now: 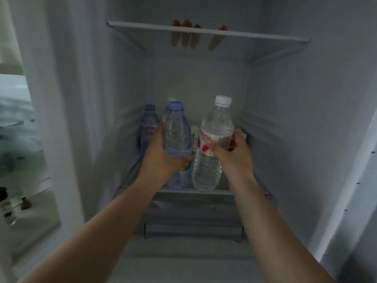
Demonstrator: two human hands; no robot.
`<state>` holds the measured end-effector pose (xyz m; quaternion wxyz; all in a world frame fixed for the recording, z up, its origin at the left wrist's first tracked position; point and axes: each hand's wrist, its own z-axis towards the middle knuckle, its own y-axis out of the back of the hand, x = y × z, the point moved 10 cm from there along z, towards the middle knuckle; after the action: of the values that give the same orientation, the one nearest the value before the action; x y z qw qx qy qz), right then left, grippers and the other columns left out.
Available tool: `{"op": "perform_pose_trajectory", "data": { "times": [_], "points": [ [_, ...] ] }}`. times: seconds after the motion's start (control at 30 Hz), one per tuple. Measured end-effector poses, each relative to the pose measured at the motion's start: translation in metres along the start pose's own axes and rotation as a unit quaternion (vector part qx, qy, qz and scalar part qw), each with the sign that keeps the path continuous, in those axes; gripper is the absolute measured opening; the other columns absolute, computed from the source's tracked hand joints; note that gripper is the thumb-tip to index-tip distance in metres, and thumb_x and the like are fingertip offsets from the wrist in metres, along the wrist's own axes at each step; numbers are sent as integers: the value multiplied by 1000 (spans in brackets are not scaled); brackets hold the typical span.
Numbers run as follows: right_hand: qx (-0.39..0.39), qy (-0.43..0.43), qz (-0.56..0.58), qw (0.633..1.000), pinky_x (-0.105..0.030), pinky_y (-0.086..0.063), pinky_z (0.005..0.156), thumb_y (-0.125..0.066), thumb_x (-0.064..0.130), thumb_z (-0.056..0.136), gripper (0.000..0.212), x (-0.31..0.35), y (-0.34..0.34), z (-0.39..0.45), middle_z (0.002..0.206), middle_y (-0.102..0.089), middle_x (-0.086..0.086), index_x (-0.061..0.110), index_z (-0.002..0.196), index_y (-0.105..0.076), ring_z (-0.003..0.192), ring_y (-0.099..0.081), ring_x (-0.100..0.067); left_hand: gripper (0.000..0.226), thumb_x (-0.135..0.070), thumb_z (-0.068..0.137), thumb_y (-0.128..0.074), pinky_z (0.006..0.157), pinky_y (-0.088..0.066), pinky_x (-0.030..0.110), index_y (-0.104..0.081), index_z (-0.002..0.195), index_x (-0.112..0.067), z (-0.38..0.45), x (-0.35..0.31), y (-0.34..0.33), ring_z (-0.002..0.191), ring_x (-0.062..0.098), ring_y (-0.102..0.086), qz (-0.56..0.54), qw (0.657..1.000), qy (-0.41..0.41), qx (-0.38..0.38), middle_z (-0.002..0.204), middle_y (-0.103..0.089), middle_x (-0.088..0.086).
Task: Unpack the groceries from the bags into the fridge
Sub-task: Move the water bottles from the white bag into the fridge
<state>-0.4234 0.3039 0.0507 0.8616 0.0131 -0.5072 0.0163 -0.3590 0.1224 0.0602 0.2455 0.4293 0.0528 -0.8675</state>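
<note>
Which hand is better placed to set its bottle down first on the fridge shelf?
Probably the right hand: its white-capped bottle is nearly upright with its base low over the shelf. The left hand holds the blue-capped bottle higher.

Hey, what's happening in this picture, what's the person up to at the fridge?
A person is loading water bottles into an open fridge. The left hand grips a clear plastic bottle with a blue cap, and the right hand grips a taller clear plastic bottle with a white cap and red label, both at the front of the lower glass shelf. Another blue-capped bottle already stands at the back left. Orange carrot-like items lie on the upper glass shelf.
</note>
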Motion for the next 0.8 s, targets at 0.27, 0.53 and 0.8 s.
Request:
{"op": "perform_pose_trajectory", "data": {
  "times": [0.27,0.53,0.8],
  "points": [
    [-11,8,-19,1000,-24,-51,81,-78,35,74,32,-32,-18,31,99,-67,17,37,101,-59,91,-63,2,37,-1,73,-75,68,-47,13,-55,98,-18,32,58,-19,78,0,-57,40,999,32,7,87,-60,-3],
    [-6,34,-47,998,-15,-46,79,-75,35,76,37,-38,-25,39,104,-61,21,43,104,-52,93,-57,10,62,-2,73,-77,90,-44,18,-42,103,-44,34,64,-29,100,2,-57,13,1000,0,5,108,-58,-5],
    [94,-5,-77,993,-6,-44,81,-76,21,77,67,-61,-30,27,116,-57,24,35,133,-43,102,-52,15,82,-12,71,-81,104,-40,20,-34,133,-36,26,71,-30,120,-3,-50,7,999,-22,37,128,-53,-13]
  ]
}}
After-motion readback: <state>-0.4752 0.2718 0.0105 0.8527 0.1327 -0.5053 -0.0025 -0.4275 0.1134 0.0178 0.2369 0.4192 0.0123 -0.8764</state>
